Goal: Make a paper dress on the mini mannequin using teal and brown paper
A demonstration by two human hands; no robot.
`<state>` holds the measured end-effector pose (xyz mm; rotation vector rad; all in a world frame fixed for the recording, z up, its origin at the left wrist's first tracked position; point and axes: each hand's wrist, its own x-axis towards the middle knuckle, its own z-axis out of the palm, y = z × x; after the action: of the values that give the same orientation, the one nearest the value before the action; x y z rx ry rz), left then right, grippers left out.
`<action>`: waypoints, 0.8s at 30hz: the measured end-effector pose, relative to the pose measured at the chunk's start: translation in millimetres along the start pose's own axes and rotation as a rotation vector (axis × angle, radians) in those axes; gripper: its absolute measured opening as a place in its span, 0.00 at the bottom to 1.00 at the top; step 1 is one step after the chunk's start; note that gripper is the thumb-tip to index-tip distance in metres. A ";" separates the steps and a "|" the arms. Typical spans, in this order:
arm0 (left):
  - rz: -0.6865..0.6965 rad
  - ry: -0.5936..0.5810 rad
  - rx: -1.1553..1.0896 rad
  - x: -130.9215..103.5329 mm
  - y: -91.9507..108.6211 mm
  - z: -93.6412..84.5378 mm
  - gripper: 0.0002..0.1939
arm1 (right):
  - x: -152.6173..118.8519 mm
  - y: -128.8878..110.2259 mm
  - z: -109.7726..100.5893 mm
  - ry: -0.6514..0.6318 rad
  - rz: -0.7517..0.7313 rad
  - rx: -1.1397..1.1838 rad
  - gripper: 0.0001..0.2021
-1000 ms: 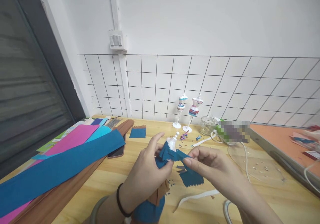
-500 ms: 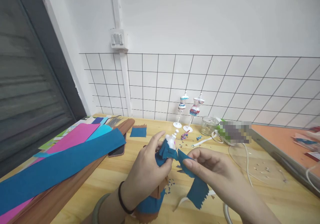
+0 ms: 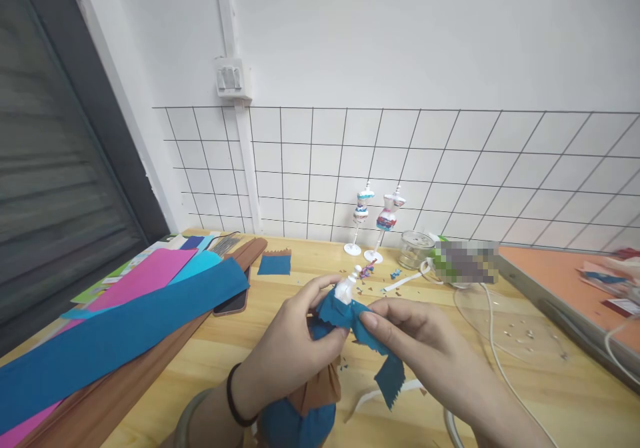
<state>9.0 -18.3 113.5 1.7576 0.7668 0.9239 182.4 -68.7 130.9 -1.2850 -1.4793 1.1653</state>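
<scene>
Centrally, above the wooden table (image 3: 210, 355), your left hand (image 3: 293, 341) curls around a small white mannequin (image 3: 345, 291) in blue and brown; your right hand (image 3: 423, 335) pinches a blue strip (image 3: 391, 376) beside it.

We saw a matt, lightly creased blue strip (image 3: 389, 376), paper or thin cloth, we could not tell which. The small bust (image 3: 344, 292) looked like smooth white plastic. Our bench (image 3: 220, 341) was pale, smooth, grained wood; the jar (image 3: 416, 251) looked clear and glossy, the phone (image 3: 235, 301) dark and smooth.
</scene>
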 end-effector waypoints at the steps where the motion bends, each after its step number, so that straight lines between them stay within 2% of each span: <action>1: 0.002 -0.020 -0.008 -0.2 0.4 -0.2 0.25 | 0.1 0.1 0.5 0.011 0.002 -0.006 0.18; 5: -0.022 -0.080 -0.027 -1.0 0.1 -0.6 0.24 | 0.5 -0.5 1.9 0.052 -0.037 -0.045 0.16; 9: -0.026 -0.078 -0.005 -0.8 -0.4 0.2 0.24 | 0.5 -2.5 2.4 0.080 -0.086 -0.075 0.12; 19: -0.085 -0.107 -0.035 -1.8 2.9 0.0 0.27 | -4.8 -9.5 3.7 -0.024 -0.063 -0.188 0.18; 24: -0.075 -0.135 -0.003 -3.9 2.9 -2.3 0.28 | -3.1 -8.8 4.0 -0.041 -0.044 -0.162 0.18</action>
<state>5.2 -21.4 115.8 1.7572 0.7377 0.7480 177.0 -72.7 138.6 -1.3367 -1.6517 1.0670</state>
